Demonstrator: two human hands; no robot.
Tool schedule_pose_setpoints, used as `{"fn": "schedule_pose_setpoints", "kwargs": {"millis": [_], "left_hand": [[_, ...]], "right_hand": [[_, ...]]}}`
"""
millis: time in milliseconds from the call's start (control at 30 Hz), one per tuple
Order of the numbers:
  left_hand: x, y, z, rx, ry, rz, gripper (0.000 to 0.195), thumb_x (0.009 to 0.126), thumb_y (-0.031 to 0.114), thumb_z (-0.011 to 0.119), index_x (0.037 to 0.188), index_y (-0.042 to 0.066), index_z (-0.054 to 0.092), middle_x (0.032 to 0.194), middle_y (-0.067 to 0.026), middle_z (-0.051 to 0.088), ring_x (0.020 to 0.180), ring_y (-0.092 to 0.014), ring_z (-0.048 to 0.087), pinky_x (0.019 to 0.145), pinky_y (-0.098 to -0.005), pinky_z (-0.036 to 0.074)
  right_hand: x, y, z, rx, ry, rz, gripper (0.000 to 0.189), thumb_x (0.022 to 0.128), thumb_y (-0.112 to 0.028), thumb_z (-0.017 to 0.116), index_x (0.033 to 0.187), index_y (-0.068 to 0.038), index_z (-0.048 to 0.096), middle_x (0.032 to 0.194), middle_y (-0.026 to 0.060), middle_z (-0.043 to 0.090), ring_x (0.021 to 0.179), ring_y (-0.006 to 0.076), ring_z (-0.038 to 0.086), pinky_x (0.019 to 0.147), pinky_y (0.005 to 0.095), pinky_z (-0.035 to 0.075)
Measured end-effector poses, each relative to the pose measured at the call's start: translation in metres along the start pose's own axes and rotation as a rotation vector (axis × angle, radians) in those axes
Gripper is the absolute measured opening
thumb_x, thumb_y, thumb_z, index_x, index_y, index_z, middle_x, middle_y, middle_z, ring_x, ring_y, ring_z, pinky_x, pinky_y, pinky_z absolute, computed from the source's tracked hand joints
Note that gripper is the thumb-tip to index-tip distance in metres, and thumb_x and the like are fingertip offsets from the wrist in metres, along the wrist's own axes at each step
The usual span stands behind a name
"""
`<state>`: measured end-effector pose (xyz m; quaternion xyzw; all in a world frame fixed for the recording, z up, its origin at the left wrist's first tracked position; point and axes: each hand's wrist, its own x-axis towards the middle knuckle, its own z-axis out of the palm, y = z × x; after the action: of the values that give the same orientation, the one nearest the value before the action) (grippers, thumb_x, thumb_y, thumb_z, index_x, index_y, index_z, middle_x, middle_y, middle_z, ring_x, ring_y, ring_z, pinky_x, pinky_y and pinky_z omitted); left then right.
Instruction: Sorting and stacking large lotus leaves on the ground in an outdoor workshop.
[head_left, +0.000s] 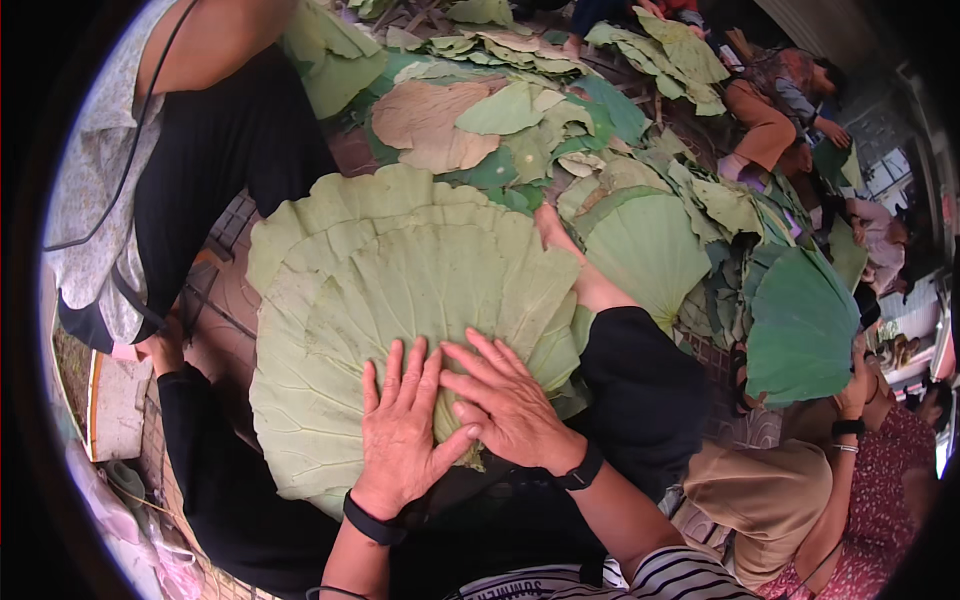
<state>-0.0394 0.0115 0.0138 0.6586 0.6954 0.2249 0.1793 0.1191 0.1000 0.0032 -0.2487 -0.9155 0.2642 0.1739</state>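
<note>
A layered stack of pale green lotus leaves (405, 277) lies spread like a fan across my lap, undersides with raised veins facing up. My left hand (401, 420) rests flat on its lower part, palm down with the fingers apart. Beside it my right hand (502, 405) also presses on the leaves, fingers spread towards the upper left. The two hands almost meet near the gathered stem end (469, 454). Neither hand grips anything. Both wrists wear black bands.
A large heap of green and brown leaves (517, 142) covers the ground ahead. At the right, a person's hand (855, 386) holds a dark green leaf (802, 330). Another person in black trousers (217, 127) sits close at the left. More people sit around the heap.
</note>
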Motion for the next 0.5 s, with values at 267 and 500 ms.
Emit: {"fn": "schedule_pose_setpoints", "kwargs": {"millis": [267,500], "left_hand": [[-0.004,-0.002,0.015,-0.044,0.096,0.033,0.083,0.091,0.063,0.042,0.145,0.001,0.036,0.150,-0.0187,0.037,0.143,-0.037,0.025,0.117,-0.0526,0.008],[-0.032,0.003,0.003,0.082,0.225,0.098,0.103,0.076,0.076,0.054,0.147,0.004,0.035,0.151,-0.0190,0.034,0.143,-0.037,0.026,0.116,-0.0569,0.006]], "right_hand": [[-0.010,0.006,0.022,-0.002,0.178,0.025,0.037,0.094,-0.028,0.049,0.124,-0.008,0.057,0.146,0.0137,0.043,0.142,0.0337,0.029,0.116,0.0494,0.019],[-0.010,-0.001,0.019,0.078,0.207,0.061,0.046,0.097,-0.036,0.045,0.133,-0.008,0.053,0.145,0.0137,0.043,0.140,0.0323,0.031,0.116,0.0479,0.021]]}}
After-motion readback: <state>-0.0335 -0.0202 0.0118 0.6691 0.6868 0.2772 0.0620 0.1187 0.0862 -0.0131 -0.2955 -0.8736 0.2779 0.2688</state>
